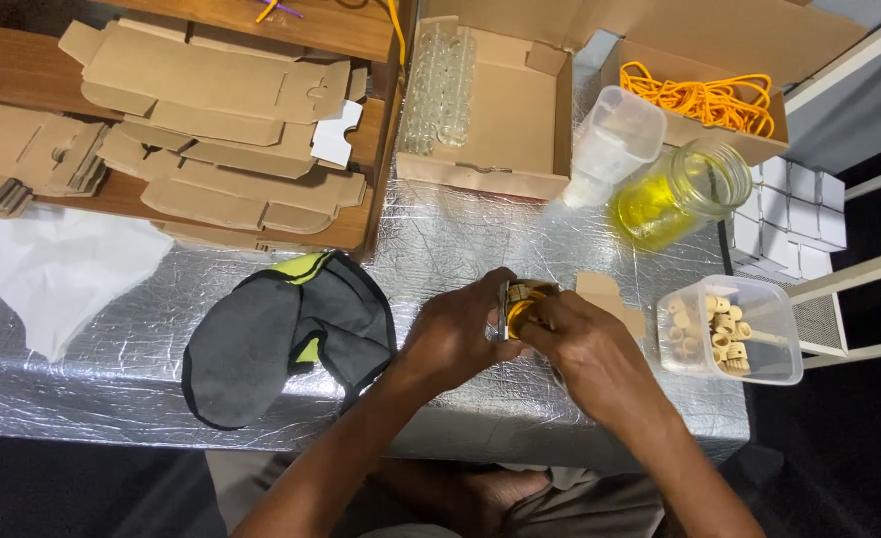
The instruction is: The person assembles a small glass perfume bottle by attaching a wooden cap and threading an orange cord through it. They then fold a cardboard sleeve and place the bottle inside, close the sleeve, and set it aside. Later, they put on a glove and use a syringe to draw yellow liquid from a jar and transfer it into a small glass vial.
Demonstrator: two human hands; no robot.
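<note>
While small bottle (522, 302) held at table (460, 239) centre, just above near edge, left hand (452, 337) wrapped round its side, right hand (582, 344) fingers pinched at cork top. Bottle best kept upright, cork pressed straight, yellow liquid unspilled. Cork tub (728, 329) near right.

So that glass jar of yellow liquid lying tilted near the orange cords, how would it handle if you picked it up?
The glass jar is probably heavy for its size, being partly full of liquid. Smooth glass may be slippery and breakable. Its mouth looks open, so the liquid could spill if it tips further.
</note>
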